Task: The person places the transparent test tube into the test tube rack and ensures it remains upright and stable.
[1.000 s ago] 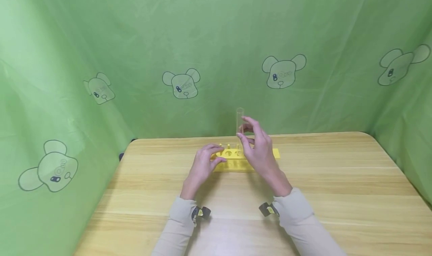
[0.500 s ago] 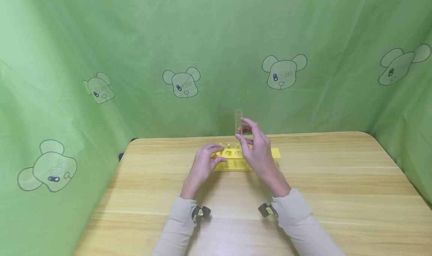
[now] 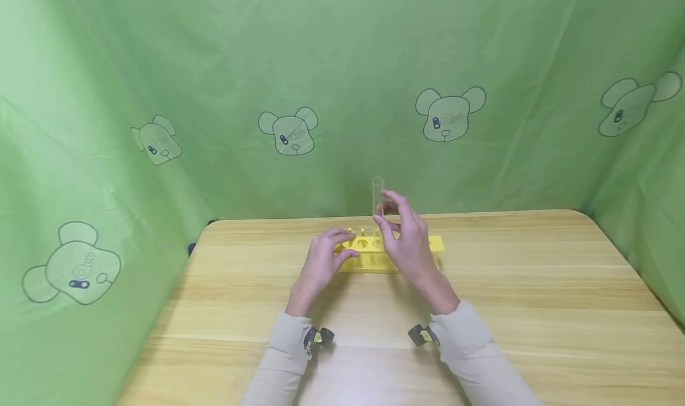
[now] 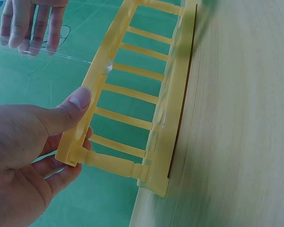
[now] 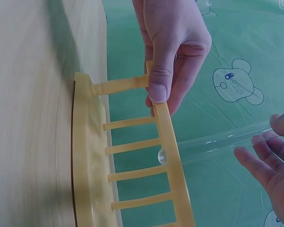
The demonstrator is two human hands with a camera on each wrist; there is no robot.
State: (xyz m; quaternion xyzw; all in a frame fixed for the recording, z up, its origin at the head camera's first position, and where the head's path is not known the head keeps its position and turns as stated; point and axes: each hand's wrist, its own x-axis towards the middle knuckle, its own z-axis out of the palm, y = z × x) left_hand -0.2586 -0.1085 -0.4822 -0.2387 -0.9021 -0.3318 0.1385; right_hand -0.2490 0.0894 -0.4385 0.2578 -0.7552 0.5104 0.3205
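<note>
A yellow test tube rack (image 3: 369, 269) stands on the wooden table. My left hand (image 3: 321, 257) grips the left end of its upper plate, thumb in front and fingers behind in the left wrist view. My right hand (image 3: 411, 245) pinches a clear glass test tube (image 3: 377, 193) upright above the rack, with thumb and fingertips partway up. In the right wrist view, the rounded bottom of the test tube (image 5: 163, 156) pokes just through a hole in the upper plate, well above the base. The right hand hides part of the rack's right side from the head view.
Short pegs (image 3: 363, 232) rise along the rack's back edge. Green curtains (image 3: 353, 67) with mouse-face prints hang behind the table (image 3: 535, 299) and on both sides. A small camera (image 3: 419, 335) sits at the right wrist, another at the left.
The right hand and the test tube have moved down slightly and a little left, lowering the tube into the rack's hole. The left hand and the rack have stayed put.
</note>
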